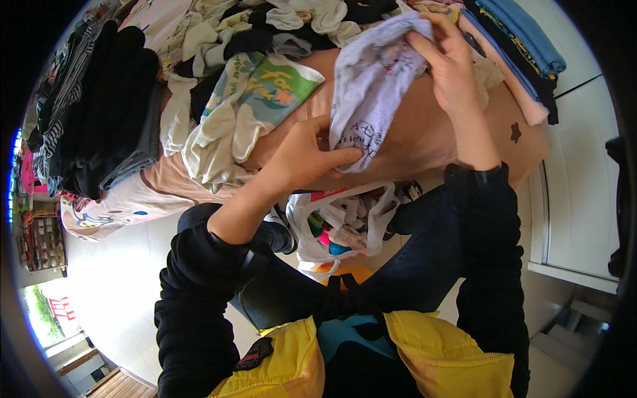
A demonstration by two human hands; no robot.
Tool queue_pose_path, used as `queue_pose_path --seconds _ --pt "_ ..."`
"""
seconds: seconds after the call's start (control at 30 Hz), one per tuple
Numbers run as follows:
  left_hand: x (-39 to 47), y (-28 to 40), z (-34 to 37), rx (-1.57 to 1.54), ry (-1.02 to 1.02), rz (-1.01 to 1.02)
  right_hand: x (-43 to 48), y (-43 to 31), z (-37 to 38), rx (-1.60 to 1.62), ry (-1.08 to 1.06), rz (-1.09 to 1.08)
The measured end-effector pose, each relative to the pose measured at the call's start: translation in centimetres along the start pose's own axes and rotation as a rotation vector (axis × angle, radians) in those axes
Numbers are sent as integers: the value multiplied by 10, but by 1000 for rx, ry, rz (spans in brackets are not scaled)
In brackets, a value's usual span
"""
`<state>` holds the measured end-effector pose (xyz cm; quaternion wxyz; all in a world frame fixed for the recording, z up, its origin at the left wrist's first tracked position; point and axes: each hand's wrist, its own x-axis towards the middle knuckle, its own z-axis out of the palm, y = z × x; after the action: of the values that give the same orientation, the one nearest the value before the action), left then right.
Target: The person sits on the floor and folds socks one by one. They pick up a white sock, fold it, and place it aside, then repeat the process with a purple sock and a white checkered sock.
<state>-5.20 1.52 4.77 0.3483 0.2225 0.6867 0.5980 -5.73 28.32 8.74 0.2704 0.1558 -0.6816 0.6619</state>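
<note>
A pale lavender sock (373, 84) with small printed figures and lettering is stretched between my two hands. My left hand (311, 156) pinches its lower end between thumb and fingers. At its upper right end, my right hand (445, 62) grips the edge. Below and behind it lies a pinkish-brown bed cover (423, 134). Left of the sock, a white sock pair with green and blue patterned parts (271, 87) rests on the cover. Many loose white, black and grey socks (214, 47) are heaped at the back.
Folded black clothes (107, 109) are stacked at the left, folded blue denim (527, 35) at the back right. On the floor between my legs stands a white plastic bag (308, 244) with mixed items inside. A white cabinet door (577, 189) is at the right.
</note>
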Motion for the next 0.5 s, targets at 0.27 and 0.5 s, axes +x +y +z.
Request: queue_pose_path --seconds 0.27,0.5 --pt "9 -7 7 -126 89 -60 10 12 40 -889 31 -452" --pt "5 -13 8 -251 47 -92 -59 -44 35 -853 -472 -36"
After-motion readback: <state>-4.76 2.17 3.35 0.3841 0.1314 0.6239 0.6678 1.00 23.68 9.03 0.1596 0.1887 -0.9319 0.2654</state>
